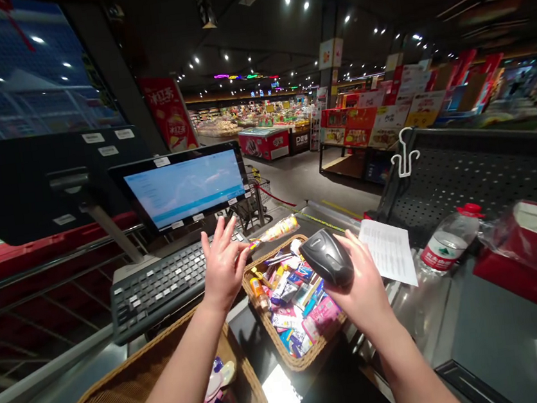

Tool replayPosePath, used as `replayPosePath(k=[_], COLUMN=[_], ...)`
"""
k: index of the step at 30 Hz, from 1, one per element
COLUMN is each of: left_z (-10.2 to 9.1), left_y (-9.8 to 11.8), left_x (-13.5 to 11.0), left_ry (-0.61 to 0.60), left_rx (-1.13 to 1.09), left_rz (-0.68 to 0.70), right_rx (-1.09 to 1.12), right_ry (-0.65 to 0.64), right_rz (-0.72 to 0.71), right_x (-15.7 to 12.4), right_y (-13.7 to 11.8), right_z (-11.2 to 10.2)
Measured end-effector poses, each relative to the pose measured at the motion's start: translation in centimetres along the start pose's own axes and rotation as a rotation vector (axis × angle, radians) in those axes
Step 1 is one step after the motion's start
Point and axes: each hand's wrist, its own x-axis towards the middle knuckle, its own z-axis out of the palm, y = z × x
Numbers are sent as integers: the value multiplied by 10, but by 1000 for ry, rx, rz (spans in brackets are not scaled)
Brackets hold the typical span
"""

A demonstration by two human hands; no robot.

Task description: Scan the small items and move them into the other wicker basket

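In the head view, the left hand (224,265) pinches the near end of a slim yellow-and-orange wrapped packet (280,228), its long axis running rightward and slightly away, left of and beyond the black plastic handheld scanner (327,258) gripped in the right hand (363,284).

scanner (327,258) between keyboard (166,283) and paper (389,249) | packets (321,317) in basket (300,363)

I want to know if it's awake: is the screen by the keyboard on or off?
On. The screen glows blue, with a pale picture showing, just beyond the keyboard and the left hand.
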Motion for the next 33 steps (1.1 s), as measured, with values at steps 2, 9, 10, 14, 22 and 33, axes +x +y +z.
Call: replayPosePath(k=[2,9,10,14,22,33], left_z=[-6,-27,-29,-40,-61,-94], left_y=[-4,-14,-14,-14,-20,-30], left_x=[0,-6,-7,-10,-22,-49], left_ry=[19,62,62,65,76,92], left_rx=[12,58,65,85,124,214], left_rz=[5,25,25,21,12,-66], right_rx=[-8,-1,3,22,64,132], right_ry=[-25,-49,-49,-54,-88,-144], right_rz=[-23,-70,-71,-82,-137,-224], right_x=[1,4,3,2,1,1], right_y=[-7,-20,-22,-27,-41,-59], right_z=[2,12,12,15,21,40])
